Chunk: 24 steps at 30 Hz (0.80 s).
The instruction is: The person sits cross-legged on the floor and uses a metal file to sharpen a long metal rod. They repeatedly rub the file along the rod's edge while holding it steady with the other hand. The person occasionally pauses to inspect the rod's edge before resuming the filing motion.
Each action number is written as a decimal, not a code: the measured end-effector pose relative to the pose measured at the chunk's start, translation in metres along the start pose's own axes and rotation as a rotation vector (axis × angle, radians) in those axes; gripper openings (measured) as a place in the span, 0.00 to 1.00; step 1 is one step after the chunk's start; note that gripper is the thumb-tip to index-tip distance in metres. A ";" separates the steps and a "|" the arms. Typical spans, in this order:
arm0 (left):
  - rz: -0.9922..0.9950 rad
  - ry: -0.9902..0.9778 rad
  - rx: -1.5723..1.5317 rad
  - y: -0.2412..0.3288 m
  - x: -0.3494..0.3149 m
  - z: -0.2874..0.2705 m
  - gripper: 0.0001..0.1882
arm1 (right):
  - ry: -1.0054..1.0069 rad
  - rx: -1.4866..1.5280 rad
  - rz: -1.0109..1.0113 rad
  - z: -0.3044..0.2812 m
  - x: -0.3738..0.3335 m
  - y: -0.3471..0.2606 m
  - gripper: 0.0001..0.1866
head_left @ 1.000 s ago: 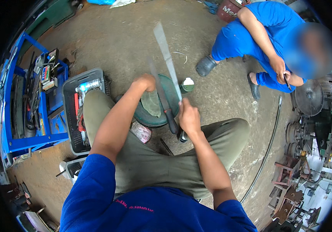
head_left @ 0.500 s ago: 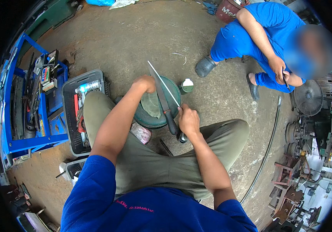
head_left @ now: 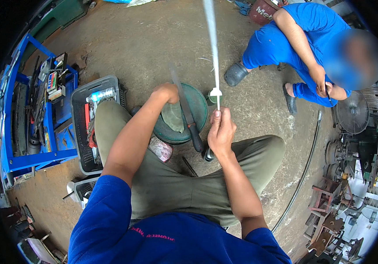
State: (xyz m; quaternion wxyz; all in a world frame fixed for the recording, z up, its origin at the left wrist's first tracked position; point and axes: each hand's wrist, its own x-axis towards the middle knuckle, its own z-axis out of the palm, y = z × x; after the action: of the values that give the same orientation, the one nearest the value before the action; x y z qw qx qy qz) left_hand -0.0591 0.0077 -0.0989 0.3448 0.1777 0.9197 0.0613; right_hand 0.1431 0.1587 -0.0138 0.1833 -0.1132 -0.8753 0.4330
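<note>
My right hand (head_left: 222,132) grips the lower end of a long, thin white rod (head_left: 214,48), which stands nearly upright and blurs toward its top. A flat file (head_left: 184,101) with a black handle lies across a round green stool-like top (head_left: 196,99). My left hand (head_left: 167,93) is closed at the far left of that top, beside the file blade; its fingertips are hidden, so what it grips, if anything, cannot be made out. A grey-green cloth or pad (head_left: 172,118) lies below that hand. Behind the rod stands a small green container (head_left: 212,99) with a white top.
A dark crate (head_left: 78,127) of tools and a bottle stands left, near a blue metal rack (head_left: 41,162). At the far right crouches a person (head_left: 310,48) in blue, hands on a thin dark object. A dark hose (head_left: 305,171) curves along the floor near a fan (head_left: 351,112).
My right hand has lifted the white rod away from the file and swung it upright, moving slightly up and right. My left hand and the file stay nearly in place.
</note>
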 end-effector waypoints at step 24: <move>-0.021 -0.020 -0.025 0.004 -0.011 -0.008 0.23 | -0.141 -0.242 0.086 0.006 -0.002 0.015 0.12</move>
State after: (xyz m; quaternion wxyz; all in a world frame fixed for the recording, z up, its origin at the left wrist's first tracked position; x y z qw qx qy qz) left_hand -0.0550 0.0077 -0.0850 0.3568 0.1644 0.9171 0.0673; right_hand 0.1427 0.1628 -0.0300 0.0873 -0.1413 -0.9262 0.3386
